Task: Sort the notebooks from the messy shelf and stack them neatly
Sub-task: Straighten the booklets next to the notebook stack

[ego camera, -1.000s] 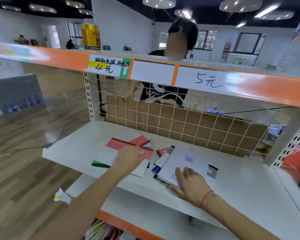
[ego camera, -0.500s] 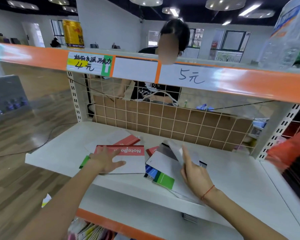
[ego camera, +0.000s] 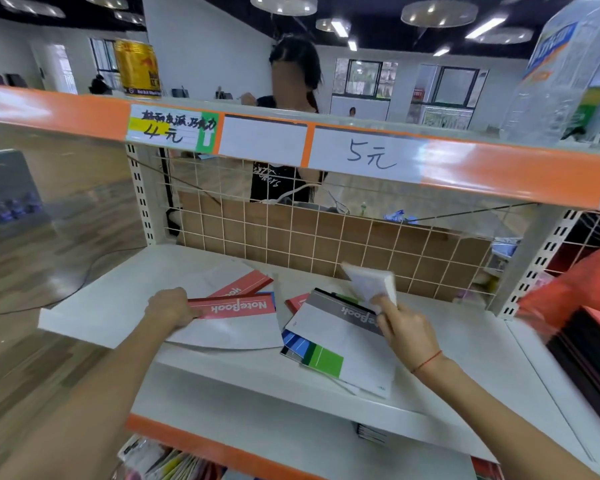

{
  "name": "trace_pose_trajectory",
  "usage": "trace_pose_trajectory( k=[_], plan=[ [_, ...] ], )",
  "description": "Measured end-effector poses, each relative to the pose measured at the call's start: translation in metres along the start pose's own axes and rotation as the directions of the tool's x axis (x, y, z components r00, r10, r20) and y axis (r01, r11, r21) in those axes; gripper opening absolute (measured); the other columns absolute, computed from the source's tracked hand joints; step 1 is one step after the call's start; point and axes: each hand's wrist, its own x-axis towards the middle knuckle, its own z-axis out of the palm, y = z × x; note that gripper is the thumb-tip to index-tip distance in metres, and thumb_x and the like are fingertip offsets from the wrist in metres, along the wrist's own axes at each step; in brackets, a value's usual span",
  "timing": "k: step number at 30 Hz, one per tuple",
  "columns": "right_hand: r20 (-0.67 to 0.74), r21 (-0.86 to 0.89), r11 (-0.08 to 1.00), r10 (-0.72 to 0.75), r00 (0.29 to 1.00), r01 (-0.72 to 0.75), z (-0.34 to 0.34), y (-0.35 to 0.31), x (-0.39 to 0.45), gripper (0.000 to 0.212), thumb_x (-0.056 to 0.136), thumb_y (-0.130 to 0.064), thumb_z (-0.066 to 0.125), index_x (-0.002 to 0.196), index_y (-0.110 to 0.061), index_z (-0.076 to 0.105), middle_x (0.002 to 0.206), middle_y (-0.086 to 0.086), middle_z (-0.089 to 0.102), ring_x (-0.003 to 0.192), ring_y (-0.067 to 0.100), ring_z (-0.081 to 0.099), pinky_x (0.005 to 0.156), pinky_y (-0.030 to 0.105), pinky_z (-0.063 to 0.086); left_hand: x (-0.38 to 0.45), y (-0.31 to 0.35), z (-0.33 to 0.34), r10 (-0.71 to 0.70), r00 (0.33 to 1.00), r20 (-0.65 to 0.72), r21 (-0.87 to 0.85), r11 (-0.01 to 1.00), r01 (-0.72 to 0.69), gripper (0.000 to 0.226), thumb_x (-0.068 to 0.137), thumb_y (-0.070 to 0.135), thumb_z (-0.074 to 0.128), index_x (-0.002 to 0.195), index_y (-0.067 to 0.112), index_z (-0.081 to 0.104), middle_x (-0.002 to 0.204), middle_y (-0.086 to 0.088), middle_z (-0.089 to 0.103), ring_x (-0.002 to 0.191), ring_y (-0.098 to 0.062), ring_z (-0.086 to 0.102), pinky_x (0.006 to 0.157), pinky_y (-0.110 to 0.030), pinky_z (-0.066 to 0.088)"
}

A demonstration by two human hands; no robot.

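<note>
Notebooks are spread in two loose heaps on the white middle shelf (ego camera: 465, 358) of a store rack. In the left heap, a red-banded notebook (ego camera: 234, 323) printed with "NoteBook" is gripped at its left edge by the left hand (ego camera: 170, 310), whose fingers are curled around the cover; its near edge is raised slightly off the shelf. A second red notebook (ego camera: 245, 287) is seen lying at an angle beneath it, toward the back. In the right heap, a grey-banded notebook (ego camera: 336, 327) lies on top, overlapping a notebook with a green and blue corner (ego camera: 312, 351) that juts over the shelf's front edge. A corner of another red notebook (ego camera: 297, 301) is seen between the two heaps. A small white notebook (ego camera: 369, 284) is held up above the right heap, pinched between the thumb and fingers of the right hand (ego camera: 406, 327). A thin red string is worn on that wrist. The two hands are kept well apart.

A wire grid panel (ego camera: 326, 237) closes the back of the shelf. Above, an orange shelf edge (ego camera: 499, 174) carries handwritten price labels. A large clear plastic bottle (ego camera: 565, 71) stands on the upper shelf at the right. A person in a dark shirt (ego camera: 278, 181) is seen behind the rack.
</note>
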Motion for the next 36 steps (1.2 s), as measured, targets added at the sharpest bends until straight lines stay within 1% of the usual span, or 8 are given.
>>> trace_pose_trajectory(
  k=[6, 13, 19, 23, 26, 28, 31, 36],
  plan=[
    [-0.154, 0.442, 0.768, 0.575, 0.804, -0.464, -0.025, 0.008, 0.028, 0.036, 0.089, -0.017, 0.031, 0.105, -0.005, 0.060, 0.054, 0.016, 0.049, 0.042, 0.019, 0.038, 0.044, 0.022, 0.025, -0.007, 0.004, -0.001, -0.063, 0.976, -0.209, -0.333, 0.943, -0.011, 0.031, 0.096, 0.016, 0.042, 0.126, 0.012, 0.044, 0.116, -0.024, 0.041, 0.080, -0.034, 0.050, 0.074, -0.035, 0.041],
    [0.346, 0.149, 0.801, 0.507, 0.789, -0.580, -0.003, -0.007, -0.024, 0.038, 0.099, -0.036, 0.036, 0.130, -0.013, 0.043, 0.084, 0.005, 0.062, 0.080, 0.030, 0.061, 0.061, 0.030, 0.037, -0.014, 0.032, -0.009, -0.256, 0.931, -0.262, -0.558, 0.827, 0.071, 0.029, 0.097, 0.007, 0.035, 0.120, -0.006, 0.047, 0.130, -0.028, 0.033, 0.099, -0.048, 0.051, 0.086, -0.046, 0.042],
    [0.472, -0.279, 0.933, 0.341, 0.813, -0.229, -0.015, -0.005, -0.039, 0.034, 0.095, -0.046, 0.042, 0.115, -0.021, 0.054, 0.087, 0.005, 0.071, 0.081, 0.028, 0.067, 0.063, 0.030, 0.046, -0.033, 0.033, 0.001, 0.093, 0.992, -0.081, -0.303, 0.946, -0.113, 0.027, 0.093, 0.021, 0.047, 0.116, 0.010, 0.057, 0.117, -0.014, 0.059, 0.102, -0.031, 0.055, 0.081, -0.030, 0.044],
    [0.295, -0.270, 0.962, 0.118, 0.948, -0.036, -0.005, 0.001, -0.030, 0.040, 0.071, -0.049, 0.049, 0.064, -0.013, 0.065, 0.053, 0.008, 0.058, 0.047, 0.027, 0.058, 0.046, 0.033, 0.047, -0.044, 0.034, 0.006, 0.139, 0.990, 0.011, 0.207, 0.968, -0.138, 0.048, 0.089, 0.027, 0.051, 0.136, 0.023, 0.042, 0.150, -0.022, 0.018, 0.126, -0.035, 0.040, 0.104, -0.037, 0.035],
    [0.520, -0.207, 0.976, 0.053, 0.853, 0.065, 0.011, -0.005, -0.018, 0.083, 0.070, -0.067, 0.032, 0.121, -0.004, 0.054, 0.116, 0.023, 0.061, 0.106, 0.038, 0.058, 0.083, 0.055, 0.048, -0.036, 0.029, 0.018, 0.363, 0.920, 0.150, 0.239, 0.890, -0.390, 0.080, 0.084, 0.024, 0.057, 0.150, 0.032, 0.012, 0.158, -0.007, -0.009, 0.144, -0.031, 0.004, 0.116, -0.047, 0.016],
    [0.636, -0.157, 0.987, 0.090, 0.766, 0.014, 0.024, -0.006, -0.015, 0.105, 0.074, -0.076, 0.028, 0.150, -0.006, 0.008, 0.154, 0.020, 0.012, 0.143, 0.036, 0.014, 0.111, 0.057, 0.013, -0.039, 0.029, 0.023, 0.460, 0.847, 0.265, 0.191, 0.836, -0.514, 0.088, 0.084, 0.017, 0.057, 0.151, 0.033, 0.001, 0.159, 0.000, -0.003, 0.146, -0.023, 0.003, 0.118, -0.043, 0.016],
    [0.799, -0.145, 0.986, 0.164, 0.578, -0.078, 0.034, -0.005, -0.015, 0.107, 0.075, -0.082, 0.025, 0.150, -0.013, -0.007, 0.158, 0.013, 0.001, 0.145, 0.026, 0.003, 0.116, 0.045, 0.009, -0.041, 0.028, 0.024, 0.492, 0.845, 0.211, 0.216, 0.819, -0.531, 0.086, 0.085, 0.011, 0.053, 0.151, 0.031, 0.002, 0.159, 0.003, 0.006, 0.145, -0.019, 0.014, 0.116, -0.040, 0.020],
    [0.765, -0.165, 0.975, 0.030, 0.644, 0.150, 0.030, 0.004, -0.012, 0.107, 0.070, -0.078, -0.010, 0.150, -0.009, 0.003, 0.137, 0.017, 0.042, 0.123, 0.032, 0.044, 0.095, 0.038, 0.042, -0.047, 0.029, 0.019, 0.540, 0.837, 0.093, 0.314, 0.782, -0.539, 0.056, 0.094, 0.042, 0.047, 0.147, 0.029, 0.030, 0.151, 0.004, 0.032, 0.136, -0.018, 0.032, 0.108, -0.033, 0.029]
  ],
)
